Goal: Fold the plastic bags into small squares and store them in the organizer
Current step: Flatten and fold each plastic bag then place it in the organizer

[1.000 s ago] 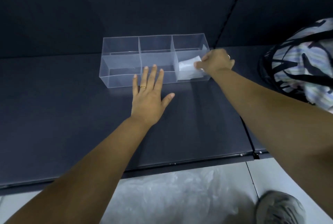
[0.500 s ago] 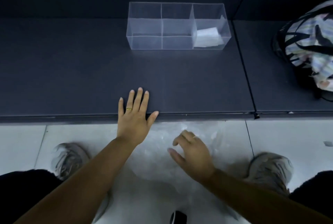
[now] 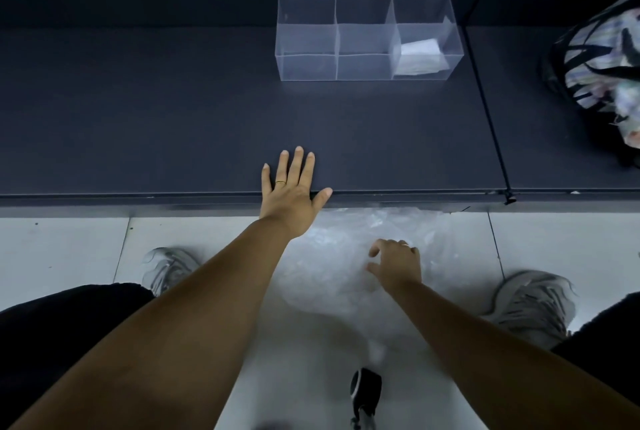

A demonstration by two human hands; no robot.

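A clear three-compartment organizer [image 3: 367,14] stands at the back of the dark table [image 3: 173,125]. Folded white plastic bags [image 3: 419,57] lie in its right compartment; the other two hold nothing. A heap of crumpled clear plastic bags [image 3: 339,277] lies on the white floor below the table's front edge, between my shoes. My left hand [image 3: 289,192] rests flat on the table edge, fingers straight. My right hand [image 3: 394,263] is down on the heap with fingers curled into the plastic; whether it grips a bag I cannot tell.
A striped bag [image 3: 602,49] sits at the table's right end. Grey shoes [image 3: 530,301] stand on the tiled floor either side of the heap. A small dark object [image 3: 363,391] is at the bottom middle. A seam [image 3: 485,83] splits the table.
My right hand left the organizer's right compartment, leaving the folded bag there, and dropped to the heap on the floor. My left hand slid back to the table's front edge.
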